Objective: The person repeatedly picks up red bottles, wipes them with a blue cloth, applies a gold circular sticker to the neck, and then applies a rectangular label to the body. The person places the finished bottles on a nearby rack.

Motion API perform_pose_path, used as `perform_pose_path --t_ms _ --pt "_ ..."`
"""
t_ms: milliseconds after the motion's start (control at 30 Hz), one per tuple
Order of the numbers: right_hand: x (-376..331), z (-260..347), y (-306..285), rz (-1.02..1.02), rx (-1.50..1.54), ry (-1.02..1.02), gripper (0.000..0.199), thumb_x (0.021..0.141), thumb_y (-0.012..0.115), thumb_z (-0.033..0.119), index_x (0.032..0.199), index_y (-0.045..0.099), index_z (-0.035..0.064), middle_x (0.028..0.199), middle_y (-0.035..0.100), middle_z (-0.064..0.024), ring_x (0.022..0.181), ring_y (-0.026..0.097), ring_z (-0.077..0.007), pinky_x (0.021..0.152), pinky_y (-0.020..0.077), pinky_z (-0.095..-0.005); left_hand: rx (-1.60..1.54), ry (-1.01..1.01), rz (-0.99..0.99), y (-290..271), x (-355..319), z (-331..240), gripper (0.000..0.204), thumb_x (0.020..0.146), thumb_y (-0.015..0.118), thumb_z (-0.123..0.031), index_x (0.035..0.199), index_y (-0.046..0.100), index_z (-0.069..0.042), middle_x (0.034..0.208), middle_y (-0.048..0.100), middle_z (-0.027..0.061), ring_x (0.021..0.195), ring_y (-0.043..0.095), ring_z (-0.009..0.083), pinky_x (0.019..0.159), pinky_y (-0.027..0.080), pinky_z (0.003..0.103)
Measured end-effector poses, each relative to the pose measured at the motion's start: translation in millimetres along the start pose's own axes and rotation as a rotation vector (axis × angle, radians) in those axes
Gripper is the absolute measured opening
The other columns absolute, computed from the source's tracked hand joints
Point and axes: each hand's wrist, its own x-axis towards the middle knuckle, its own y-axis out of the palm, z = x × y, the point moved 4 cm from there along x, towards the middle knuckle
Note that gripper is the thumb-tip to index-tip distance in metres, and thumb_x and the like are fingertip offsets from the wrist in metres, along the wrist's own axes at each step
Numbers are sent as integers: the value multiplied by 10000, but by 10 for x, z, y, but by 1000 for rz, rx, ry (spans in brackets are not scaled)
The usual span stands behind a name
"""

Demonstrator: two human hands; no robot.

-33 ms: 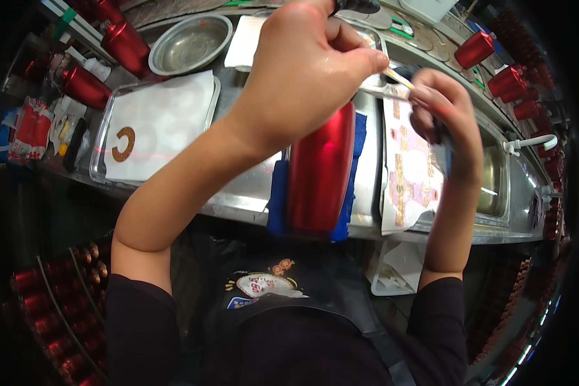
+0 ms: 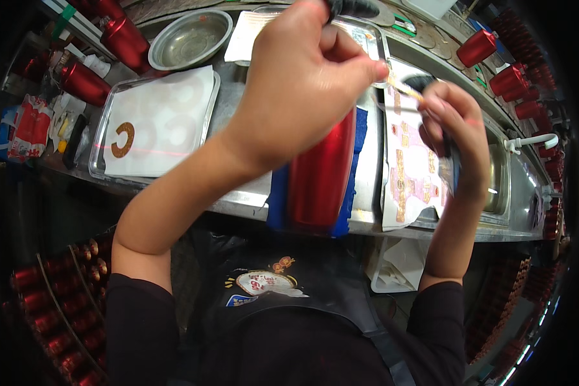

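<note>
My left hand [image 2: 302, 83] is raised in front of me, thumb and finger pinched on one end of a narrow pale-gold strip [image 2: 405, 89]. The other end is pinched by my right hand [image 2: 455, 119], so the strip spans the gap between them. A dark object or covering [image 2: 354, 8] shows beyond my left fingers; its kind is unclear. Below my left hand a shiny red metal cylinder [image 2: 320, 174] lies on a blue cloth [image 2: 278, 199], its far end hidden. Beside it, under my right hand, lies a white sheet [image 2: 392, 215] with gold and pink decals.
To the left, a metal tray [image 2: 213, 96] bears white paper with a gold C-shaped piece [image 2: 123, 140]. Behind stand a metal bowl [image 2: 192, 40] and another tray [image 2: 383, 48]. Red bottles [image 2: 125, 45] line the sides. A sink [image 2: 498, 170] with a white tap [image 2: 534, 143] is at right.
My right hand has shifted slightly right and away from my left hand. The strip still runs between them. My left hand has barely moved.
</note>
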Motion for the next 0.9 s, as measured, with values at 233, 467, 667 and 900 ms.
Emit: perform_pose_path --t_ms 233,467,667,900 --pt "-996 -562 506 -74 -196 178 139 830 779 132 822 705 15 821 580 -4 662 447 -48 586 319 -215 69 -209 -210 -36 -1296 370 418 857 769 -24 1218 560 10 781 662 -6 663 551 13 578 406 173" --pt "-1038 -892 816 -131 -169 222 156 889 739 102 814 625 27 711 524 85 637 437 15 572 316 -173 80 -261 -243 -175 -1756 775 339 872 731 -5 1163 557 0 829 655 -2 646 490 -1 580 391 168" --pt "-1044 -955 846 -151 -116 176 146 902 719 115 835 618 34 689 556 69 597 455 18 532 313 -169 235 -131 -87 -282 -1703 792 707 772 695 6 1430 438 -2 1248 627 150 1122 619 234 934 488 335" --pt "-1017 -986 826 -153 -27 177 145 914 710 126 827 613 64 711 558 71 596 441 12 531 316 -170 26 -173 8 -263 -1613 904 764 864 732 -132 1513 364 34 1491 482 229 1421 429 325 1173 311 391"
